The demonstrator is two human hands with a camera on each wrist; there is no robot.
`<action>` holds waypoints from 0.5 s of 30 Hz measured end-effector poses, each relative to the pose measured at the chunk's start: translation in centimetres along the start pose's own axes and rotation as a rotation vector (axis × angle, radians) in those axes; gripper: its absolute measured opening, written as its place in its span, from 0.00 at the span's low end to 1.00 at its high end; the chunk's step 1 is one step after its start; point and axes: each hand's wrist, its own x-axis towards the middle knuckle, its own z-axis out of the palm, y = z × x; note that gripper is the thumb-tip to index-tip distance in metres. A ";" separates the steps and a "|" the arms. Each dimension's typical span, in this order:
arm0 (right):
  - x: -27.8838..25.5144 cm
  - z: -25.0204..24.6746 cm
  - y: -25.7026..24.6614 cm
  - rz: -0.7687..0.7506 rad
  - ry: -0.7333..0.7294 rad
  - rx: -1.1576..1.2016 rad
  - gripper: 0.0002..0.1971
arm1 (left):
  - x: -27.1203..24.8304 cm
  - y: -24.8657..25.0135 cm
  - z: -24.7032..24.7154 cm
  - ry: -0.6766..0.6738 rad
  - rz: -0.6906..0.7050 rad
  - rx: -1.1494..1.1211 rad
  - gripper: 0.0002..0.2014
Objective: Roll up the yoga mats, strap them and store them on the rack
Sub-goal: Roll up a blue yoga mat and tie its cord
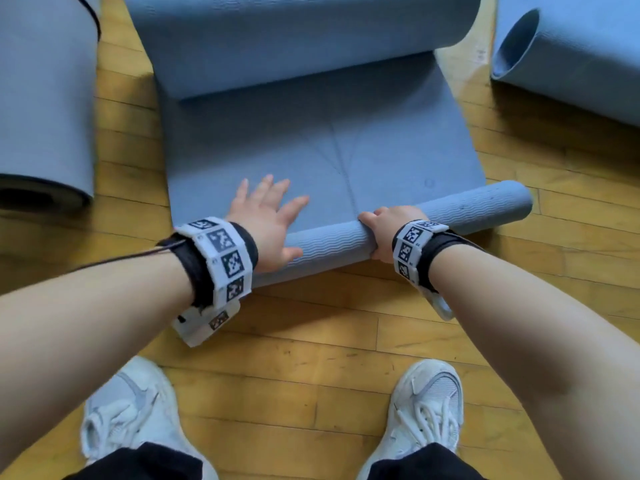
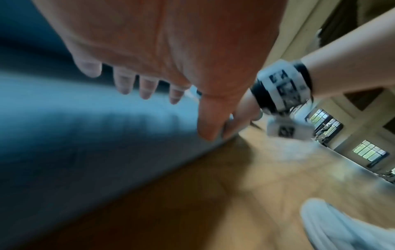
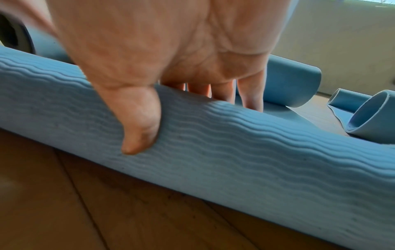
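A blue yoga mat (image 1: 325,143) lies on the wooden floor in front of me. Its near end is rolled into a thin tube (image 1: 450,216) with a wavy texture (image 3: 235,152), and its far end curls up in a loose roll (image 1: 294,39). My right hand (image 1: 391,230) grips the thin tube near its middle, thumb on the near side and fingers (image 3: 250,94) over the top. My left hand (image 1: 266,216) lies with its fingers spread over the left part of the mat; the thumb (image 2: 210,118) touches the tube's near side.
A rolled blue mat (image 1: 45,98) lies at the left and another loose roll (image 1: 571,53) at the right. My white shoes (image 1: 429,414) stand on the wooden floor (image 1: 311,341) just behind the tube. A wall with windows (image 2: 367,150) shows in the left wrist view.
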 end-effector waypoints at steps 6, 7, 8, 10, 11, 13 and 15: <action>0.4 0.1 0.1 0.008 -0.011 -0.007 0.24 | -3.1 1.0 5.9 -0.196 -0.008 0.052 0.45; 0.5 0.1 0.1 0.008 -0.021 -0.006 0.25 | -3.0 0.8 6.2 -0.199 0.000 0.067 0.46; 0.7 0.0 0.1 0.007 -0.032 0.001 0.28 | -2.8 0.6 6.4 -0.206 0.002 0.074 0.47; 1.0 -0.2 0.2 0.007 -0.063 0.028 0.35 | -2.3 0.2 6.7 -0.207 -0.008 0.081 0.49; 1.2 -0.3 0.2 0.012 -0.081 0.049 0.40 | -2.1 0.2 6.9 -0.199 -0.012 0.087 0.51; 0.8 -0.3 0.0 0.037 -0.102 0.124 0.47 | -2.0 0.1 7.2 -0.185 -0.008 0.099 0.53; -0.2 0.1 -0.6 0.066 -0.073 0.194 0.49 | -1.7 -0.2 7.2 -0.181 0.005 0.101 0.55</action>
